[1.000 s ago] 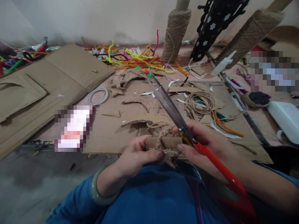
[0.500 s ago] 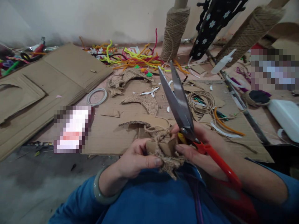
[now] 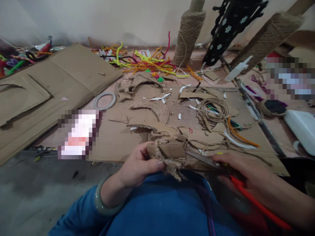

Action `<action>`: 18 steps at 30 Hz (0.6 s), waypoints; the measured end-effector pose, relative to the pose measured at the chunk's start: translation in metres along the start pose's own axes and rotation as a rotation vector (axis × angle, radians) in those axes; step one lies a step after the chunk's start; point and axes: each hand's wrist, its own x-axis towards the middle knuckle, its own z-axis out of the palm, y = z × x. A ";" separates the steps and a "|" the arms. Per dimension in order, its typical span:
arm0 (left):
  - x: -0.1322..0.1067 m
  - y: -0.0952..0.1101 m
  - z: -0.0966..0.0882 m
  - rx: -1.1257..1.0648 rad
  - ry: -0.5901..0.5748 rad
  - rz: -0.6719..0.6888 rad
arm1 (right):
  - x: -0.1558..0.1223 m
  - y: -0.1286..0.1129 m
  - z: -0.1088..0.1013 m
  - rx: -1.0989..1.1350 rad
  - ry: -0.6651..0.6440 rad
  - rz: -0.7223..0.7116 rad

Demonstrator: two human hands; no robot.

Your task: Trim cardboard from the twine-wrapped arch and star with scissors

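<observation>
My left hand (image 3: 141,164) is closed on a small cardboard piece (image 3: 173,150) with frayed jute twine wrapped over it; thumb lies on top, and loose ends hang at its lower edge. My right hand (image 3: 242,167) grips red-handled scissors (image 3: 251,193). Their blades point left, with the tips at the right edge of the cardboard piece; whether the tips touch it I cannot tell. Just beyond lie a cardboard crescent (image 3: 141,127) and a crescent covered in coiled twine (image 3: 157,108). Farther back is another twine-wrapped crescent (image 3: 145,79) with small coloured bits.
A cardboard sheet (image 3: 118,141) covers the work surface. Twine coils (image 3: 213,109) and paper scraps lie to the right, a tape roll (image 3: 105,100) to the left. Behind stand a twine spool (image 3: 189,37), bright pipe cleaners (image 3: 147,60) and a glue bottle (image 3: 237,69).
The scissors have swung down from pointing up and away to pointing left at the cardboard piece. My right hand has moved away from that piece, while my left hand keeps hold.
</observation>
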 end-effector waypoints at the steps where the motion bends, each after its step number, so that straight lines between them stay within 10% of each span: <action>1: 0.000 0.000 0.000 0.008 0.005 -0.002 | 0.000 0.000 -0.002 -0.005 -0.036 -0.004; 18: -0.003 0.002 -0.005 0.240 -0.084 -0.165 | -0.002 0.011 -0.017 -0.171 -0.123 -0.223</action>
